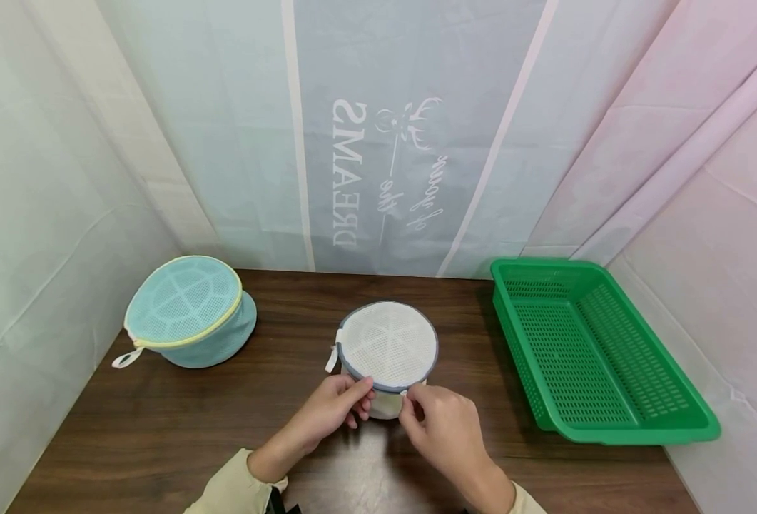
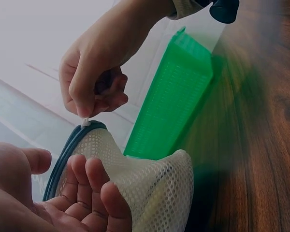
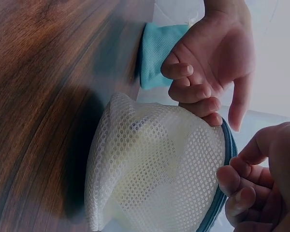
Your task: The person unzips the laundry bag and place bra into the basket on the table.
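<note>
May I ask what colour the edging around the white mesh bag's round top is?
The edging is greyish blue; it shows best in the head view.

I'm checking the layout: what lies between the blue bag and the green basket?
In the head view, the white mesh bag, with left hand and right hand at its near edge.

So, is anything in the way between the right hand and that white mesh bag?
Nothing visible is: the right hand pinches the small white zipper pull on the white mesh bag. The left hand is at the bag's near edge, further left, not between them.
</note>
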`<act>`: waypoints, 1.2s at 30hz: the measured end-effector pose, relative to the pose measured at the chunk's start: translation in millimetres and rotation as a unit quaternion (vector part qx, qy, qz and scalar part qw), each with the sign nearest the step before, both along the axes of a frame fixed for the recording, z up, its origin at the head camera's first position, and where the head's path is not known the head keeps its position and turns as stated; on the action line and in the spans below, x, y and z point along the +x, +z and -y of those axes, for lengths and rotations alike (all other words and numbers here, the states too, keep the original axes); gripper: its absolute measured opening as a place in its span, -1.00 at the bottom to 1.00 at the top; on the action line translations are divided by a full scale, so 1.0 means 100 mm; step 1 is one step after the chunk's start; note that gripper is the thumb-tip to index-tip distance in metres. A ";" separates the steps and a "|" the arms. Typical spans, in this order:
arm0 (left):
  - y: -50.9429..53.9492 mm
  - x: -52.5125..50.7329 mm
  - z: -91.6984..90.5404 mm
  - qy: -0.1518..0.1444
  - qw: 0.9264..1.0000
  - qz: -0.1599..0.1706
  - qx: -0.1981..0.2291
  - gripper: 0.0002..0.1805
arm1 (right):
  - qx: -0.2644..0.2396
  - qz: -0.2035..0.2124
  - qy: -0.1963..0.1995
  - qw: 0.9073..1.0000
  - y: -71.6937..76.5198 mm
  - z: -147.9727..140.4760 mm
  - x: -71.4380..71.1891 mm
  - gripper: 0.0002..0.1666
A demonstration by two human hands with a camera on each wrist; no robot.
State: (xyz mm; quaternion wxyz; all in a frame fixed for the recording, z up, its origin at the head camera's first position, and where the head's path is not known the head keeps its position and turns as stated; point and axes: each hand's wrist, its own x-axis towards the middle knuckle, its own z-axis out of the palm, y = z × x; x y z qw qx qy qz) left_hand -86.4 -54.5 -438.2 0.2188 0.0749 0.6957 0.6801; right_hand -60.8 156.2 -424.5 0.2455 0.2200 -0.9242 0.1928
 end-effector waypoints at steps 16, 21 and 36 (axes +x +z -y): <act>-0.02 0.00 -0.03 0.003 1.000 0.007 0.005 -0.49 | 0.011 0.011 0.055 0.998 -0.04 0.06 -0.01 -0.60; 0.01 0.00 -0.05 0.004 1.000 0.007 0.006 -0.49 | 0.018 0.018 0.060 0.998 -0.04 0.09 -0.01 -0.60; -0.01 -0.01 -0.05 0.010 1.000 0.001 0.003 -0.54 | 0.025 0.015 0.070 0.997 -0.05 0.12 -0.02 -0.62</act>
